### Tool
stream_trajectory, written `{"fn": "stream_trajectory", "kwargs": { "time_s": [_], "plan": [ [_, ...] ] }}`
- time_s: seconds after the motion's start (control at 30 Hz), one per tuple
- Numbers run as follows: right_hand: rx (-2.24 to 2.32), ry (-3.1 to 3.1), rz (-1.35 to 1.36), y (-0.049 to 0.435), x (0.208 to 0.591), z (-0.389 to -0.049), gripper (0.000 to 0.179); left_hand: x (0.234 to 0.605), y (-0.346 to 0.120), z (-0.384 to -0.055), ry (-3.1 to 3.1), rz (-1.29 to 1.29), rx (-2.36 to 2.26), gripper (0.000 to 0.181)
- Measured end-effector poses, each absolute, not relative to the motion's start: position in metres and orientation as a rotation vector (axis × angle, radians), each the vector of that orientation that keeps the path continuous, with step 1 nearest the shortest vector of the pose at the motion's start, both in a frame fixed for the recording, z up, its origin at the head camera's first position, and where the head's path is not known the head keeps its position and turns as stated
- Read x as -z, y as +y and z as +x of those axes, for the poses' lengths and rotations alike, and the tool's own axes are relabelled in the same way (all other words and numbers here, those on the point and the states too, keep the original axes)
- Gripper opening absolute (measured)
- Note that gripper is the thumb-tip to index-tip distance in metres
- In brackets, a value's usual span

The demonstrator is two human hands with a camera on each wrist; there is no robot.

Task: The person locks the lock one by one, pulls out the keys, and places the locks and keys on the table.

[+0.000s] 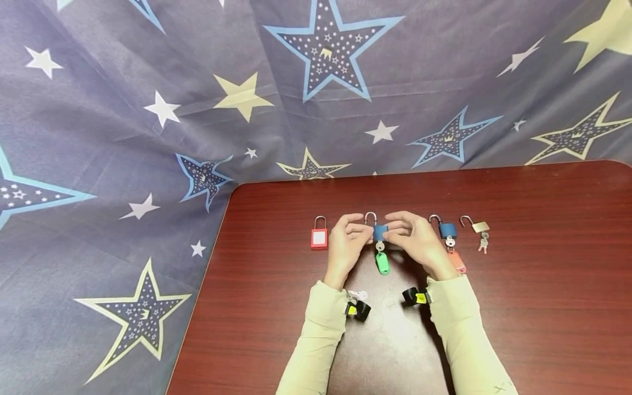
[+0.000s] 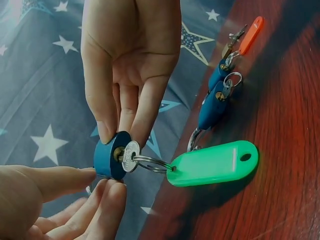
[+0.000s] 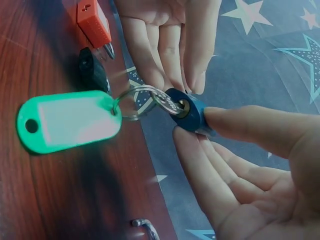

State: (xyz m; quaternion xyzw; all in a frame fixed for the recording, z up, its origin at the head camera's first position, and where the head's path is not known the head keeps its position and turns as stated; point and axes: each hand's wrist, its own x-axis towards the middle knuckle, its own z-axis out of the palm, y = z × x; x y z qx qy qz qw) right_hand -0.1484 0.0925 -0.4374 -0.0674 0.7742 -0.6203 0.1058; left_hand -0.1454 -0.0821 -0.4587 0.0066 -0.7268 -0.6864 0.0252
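Blue padlock (image 1: 381, 232): shackle (image 1: 370, 214) mostly hidden by left hand (image 1: 345, 244), left wrist view. Another shackle (image 3: 146, 227) cut off by bottom edge, right wrist view. Red padlock's label (image 1: 320, 237) (head view) too small to read.

Between the left hand (image 1: 344, 244) and right hand (image 1: 417, 241), a blue metal padlock (image 1: 380, 232), silver shackle (image 1: 370, 214) open, has a silver key (image 2: 131, 156) inserted; a metal ring (image 3: 131, 118) carries a rounded green plastic tag (image 2: 207, 165).

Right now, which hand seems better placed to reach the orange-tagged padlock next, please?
Likely the right hand: it is nearer the orange-tagged padlock; the left hand is beyond the green-tagged padlock.
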Motion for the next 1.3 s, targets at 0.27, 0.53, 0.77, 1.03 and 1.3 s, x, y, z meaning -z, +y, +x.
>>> {"fn": "stream_trajectory", "kwargs": {
  "time_s": [0.27, 0.53, 0.77, 1.03, 1.3],
  "plan": [
    [1.835, 2.284, -0.248, 0.0929, 0.4353, -0.1490, 0.046, 0.4582, -0.0832, -0.1469, -2.238, 0.000, 2.141, 0.027],
    [1.808, 2.263, -0.295, 0.0915, 0.4347, -0.1492, 0.047, 0.4586, -0.0844, -0.1480, -2.285, 0.042, 2.112, 0.027],
    [1.762, 2.242, -0.324, 0.0868, 0.4363, -0.1486, 0.049, 0.4536, -0.0861, -0.1440, -2.350, 0.104, 2.091, 0.032],
    [1.742, 2.243, -0.337, 0.0867, 0.4365, -0.1455, 0.049, 0.4589, -0.0855, -0.1439, -2.446, 0.104, 1.994, 0.030],
    [1.745, 2.236, -0.349, 0.0865, 0.4389, -0.1464, 0.048, 0.4564, -0.0845, -0.1452, -2.360, 0.049, 2.029, 0.024]
  ]
}}
